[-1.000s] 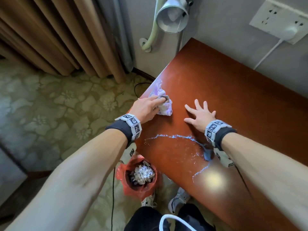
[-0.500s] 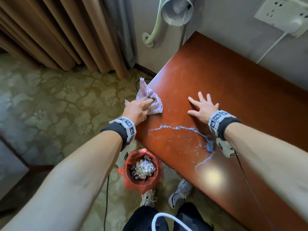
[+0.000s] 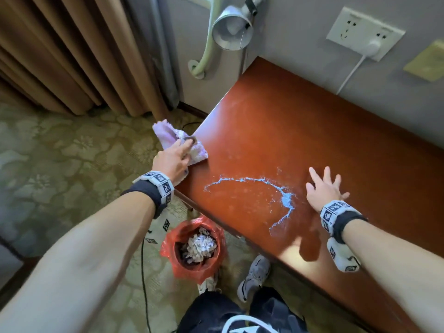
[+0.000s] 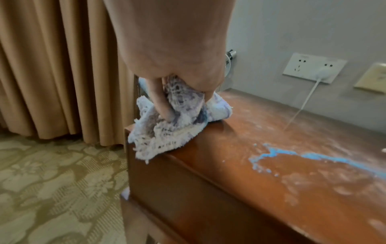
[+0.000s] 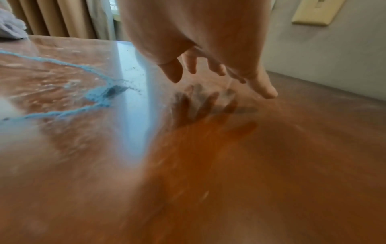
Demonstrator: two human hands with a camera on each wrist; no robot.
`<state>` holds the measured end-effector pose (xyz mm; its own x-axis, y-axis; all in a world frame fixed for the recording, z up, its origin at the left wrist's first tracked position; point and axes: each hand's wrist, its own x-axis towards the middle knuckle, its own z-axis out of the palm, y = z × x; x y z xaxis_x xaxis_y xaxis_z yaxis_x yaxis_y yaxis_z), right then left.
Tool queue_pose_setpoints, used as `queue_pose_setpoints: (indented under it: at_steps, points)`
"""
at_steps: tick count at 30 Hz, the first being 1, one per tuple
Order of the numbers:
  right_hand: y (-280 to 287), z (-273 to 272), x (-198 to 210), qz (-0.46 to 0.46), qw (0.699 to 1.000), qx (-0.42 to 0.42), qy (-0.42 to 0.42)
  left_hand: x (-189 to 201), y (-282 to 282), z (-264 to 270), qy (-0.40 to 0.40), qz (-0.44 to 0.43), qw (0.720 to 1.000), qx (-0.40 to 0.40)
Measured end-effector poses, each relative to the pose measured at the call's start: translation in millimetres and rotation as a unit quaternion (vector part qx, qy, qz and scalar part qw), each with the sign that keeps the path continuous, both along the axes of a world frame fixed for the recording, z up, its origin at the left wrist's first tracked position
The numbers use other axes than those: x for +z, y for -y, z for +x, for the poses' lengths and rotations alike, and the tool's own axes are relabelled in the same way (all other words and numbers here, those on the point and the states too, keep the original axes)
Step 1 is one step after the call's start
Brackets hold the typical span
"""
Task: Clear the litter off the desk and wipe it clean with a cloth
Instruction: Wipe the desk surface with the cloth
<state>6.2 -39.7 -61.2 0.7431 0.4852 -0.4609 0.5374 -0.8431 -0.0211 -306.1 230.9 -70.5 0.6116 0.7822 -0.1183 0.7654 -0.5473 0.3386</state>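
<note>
Left hand (image 4: 173, 54) gripping cloth (image 4: 167, 130) on desk (image 4: 261, 189) corner.

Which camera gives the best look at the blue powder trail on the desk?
The head view: the whole blue powder trail lies unobstructed on the desk. The left wrist view cuts it off at the right edge; the right wrist view blurs it.

The head camera looks steeply down over both forearms onto the desk (image 3: 300, 131). Each wrist camera sits low and close, facing along its hand; all three share the blue streak (image 3: 287, 200).
</note>
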Motion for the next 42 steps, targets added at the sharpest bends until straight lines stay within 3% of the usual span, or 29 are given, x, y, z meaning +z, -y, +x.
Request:
queue_pose_setpoints:
  at_steps: [4, 12, 23, 26, 30, 36, 42]
  points:
    - [22.9, -22.5, -10.9, -0.006, 0.999, -0.019, -0.025, -2.3, 14.9, 2.2, -0.087, -0.022, 0.996, -0.023]
    - [38.7, -44.5, -16.9, -0.005, 1.000, -0.014, -0.019, -19.3, 50.9, 20.8, -0.022, -0.058, 0.998, -0.024]
    - [39.8, -39.3, -10.7, 0.012, 0.999, -0.018, -0.037, -16.4, 177.5, 101.7, 0.071, -0.145, 0.987, -0.001]
    - [39.8, -39.4, -11.9, 0.022, 0.999, -0.024, -0.040, -5.2, 170.1, 98.3, 0.110, -0.144, 0.983, 0.025]
    - [40.7, -40.3, -16.7, 0.031, 0.999, -0.024, -0.030, 0.5, 114.9, 76.9, 0.137, -0.080, 0.987, 0.028]
    - [40.2, -38.8, -20.1, 0.023, 0.999, -0.021, -0.018, -8.8, 31.5, 68.1, 0.030, -0.086, 0.996, -0.020]
    - [38.3, -36.7, -20.7, 0.011, 0.999, -0.019, -0.023, -17.6, 64.1, 97.2, -0.006, -0.105, 0.992, -0.074]
